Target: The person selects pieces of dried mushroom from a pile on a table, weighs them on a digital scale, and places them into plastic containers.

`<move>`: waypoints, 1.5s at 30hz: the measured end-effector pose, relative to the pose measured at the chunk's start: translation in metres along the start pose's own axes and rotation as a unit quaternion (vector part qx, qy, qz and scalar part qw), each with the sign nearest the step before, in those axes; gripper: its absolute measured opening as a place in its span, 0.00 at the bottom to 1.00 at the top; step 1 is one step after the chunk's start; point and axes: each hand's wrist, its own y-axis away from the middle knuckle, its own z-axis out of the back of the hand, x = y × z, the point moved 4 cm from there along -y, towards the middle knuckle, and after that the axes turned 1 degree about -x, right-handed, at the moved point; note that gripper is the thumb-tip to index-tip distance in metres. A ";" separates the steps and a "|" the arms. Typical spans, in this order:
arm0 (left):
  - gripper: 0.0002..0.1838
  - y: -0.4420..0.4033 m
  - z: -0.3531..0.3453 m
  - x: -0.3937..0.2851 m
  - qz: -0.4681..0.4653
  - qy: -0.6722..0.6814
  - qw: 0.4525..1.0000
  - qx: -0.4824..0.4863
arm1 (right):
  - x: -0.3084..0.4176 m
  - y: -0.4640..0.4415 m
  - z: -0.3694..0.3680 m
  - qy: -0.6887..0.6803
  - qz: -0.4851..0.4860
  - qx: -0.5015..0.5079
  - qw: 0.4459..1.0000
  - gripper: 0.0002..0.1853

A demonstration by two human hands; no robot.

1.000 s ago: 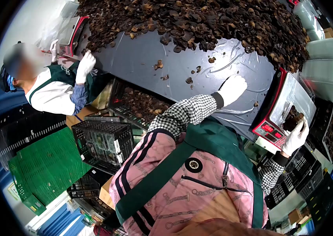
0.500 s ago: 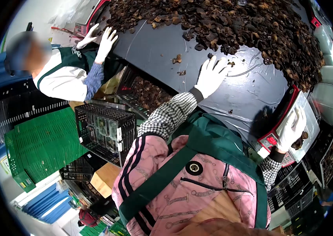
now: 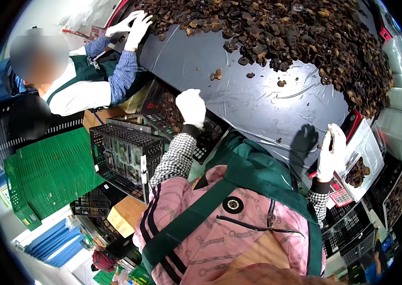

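Wearer's hands well apart, both white-gloved. Left hand [image 3: 191, 108] curled in, at the table's [image 3: 248, 102] near edge, by a crate [image 3: 168, 113] of dark pieces; can't tell from here if it grips anything. Right hand [image 3: 332, 151] up at the table's right end, fingers raised and partly bent; looks like a small dark bit at its thumb side, whether gripped I can't tell. Just beside it, at the table's right end, scale [image 3: 366, 154] with a dark clump [image 3: 357, 172] on its pan. Main heap of dark, curled pieces [image 3: 277, 28] along the table's far side, few strays on the bare sheet. Co-worker [image 3: 84, 88] at the table's left end, gloved hands close together. Black crate [image 3: 127, 154] and green crates [image 3: 51, 175] left of the table's near edge.
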 end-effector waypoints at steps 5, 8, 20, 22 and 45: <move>0.14 -0.052 -0.001 -0.034 -0.064 0.069 0.994 0.055 | 0.004 0.009 -0.036 -0.125 -0.045 0.044 0.990 0.11; 0.16 -0.058 -0.043 -0.049 -0.138 0.078 0.983 0.093 | 0.018 0.013 -0.071 -0.336 -0.204 0.130 0.910 0.13; 0.30 -0.139 -0.025 -0.198 -0.137 0.190 0.954 0.187 | -0.002 0.046 -0.148 -0.654 -0.451 0.189 0.577 0.18; 0.35 -0.163 -0.056 -0.183 -0.083 0.170 0.978 0.087 | -0.010 0.046 -0.142 -0.635 -0.442 0.173 0.609 0.18; 0.26 0.014 -0.013 -0.219 -0.456 0.135 0.831 0.288 | -0.071 0.062 -0.101 -0.456 -0.442 0.022 0.772 0.25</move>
